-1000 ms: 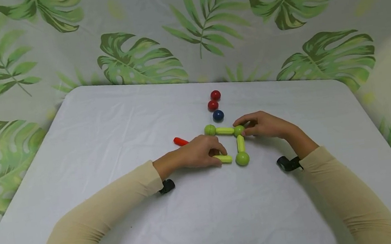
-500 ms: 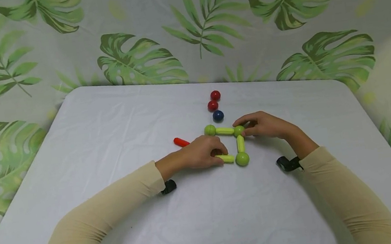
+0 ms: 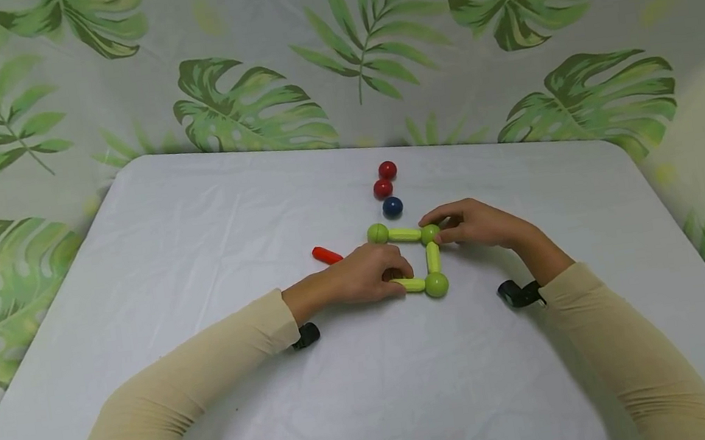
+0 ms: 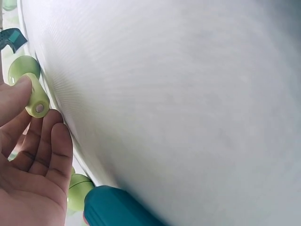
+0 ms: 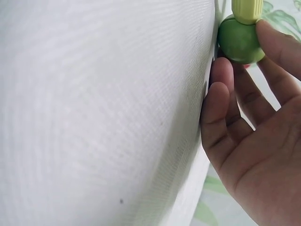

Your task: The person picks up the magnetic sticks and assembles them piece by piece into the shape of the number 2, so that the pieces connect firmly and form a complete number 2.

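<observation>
Left hand (image 3: 366,274) pinches a yellow-green stick (image 3: 412,285), thumb and fingers closed on it, over white table (image 3: 403,399); stick's right end touches near green ball (image 3: 436,285). Right hand (image 3: 476,224): thumb and fingers together on corner green ball (image 3: 431,234). Side stick (image 3: 433,258) joins those two balls; far stick (image 3: 404,235) runs left from the corner one to end ball (image 3: 377,234). Red stick (image 3: 327,254) lies just beyond left hand, partly hidden by it. Blue ball (image 3: 392,206) past far stick, two red balls (image 3: 387,170) further back. Teal piece (image 4: 117,207) low in left wrist view, cut off, can't tell what. Leaf-print cloth (image 3: 368,32) behind table
</observation>
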### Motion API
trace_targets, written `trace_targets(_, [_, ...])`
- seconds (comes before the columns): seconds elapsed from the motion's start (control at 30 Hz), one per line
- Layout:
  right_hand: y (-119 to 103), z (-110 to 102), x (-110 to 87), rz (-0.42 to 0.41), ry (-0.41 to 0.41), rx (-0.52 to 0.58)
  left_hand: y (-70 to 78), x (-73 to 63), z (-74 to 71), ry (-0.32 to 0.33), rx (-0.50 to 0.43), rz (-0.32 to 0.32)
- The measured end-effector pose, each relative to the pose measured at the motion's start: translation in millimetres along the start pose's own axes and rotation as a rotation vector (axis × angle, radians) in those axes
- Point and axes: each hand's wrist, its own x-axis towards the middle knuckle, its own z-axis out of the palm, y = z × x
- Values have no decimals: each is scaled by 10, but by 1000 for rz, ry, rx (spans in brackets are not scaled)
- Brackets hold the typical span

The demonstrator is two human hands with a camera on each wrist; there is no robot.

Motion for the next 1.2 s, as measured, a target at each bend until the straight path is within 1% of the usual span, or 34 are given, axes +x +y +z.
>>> trace_targets(0.33, [6,4,-8,0,-1,8,28,18,9,-6,18,6])
trace_targets(0.73, [12,-7,-3,6,4,9,18,26,1,0,17,11])
trace_targets(1.13, [-5,-11,-1,8,2,-4,-3,15,-19,-11,3,-2])
trace_targets(1.2, [2,-12,3,8,3,-3,-8,5,-36,-18,3,-15])
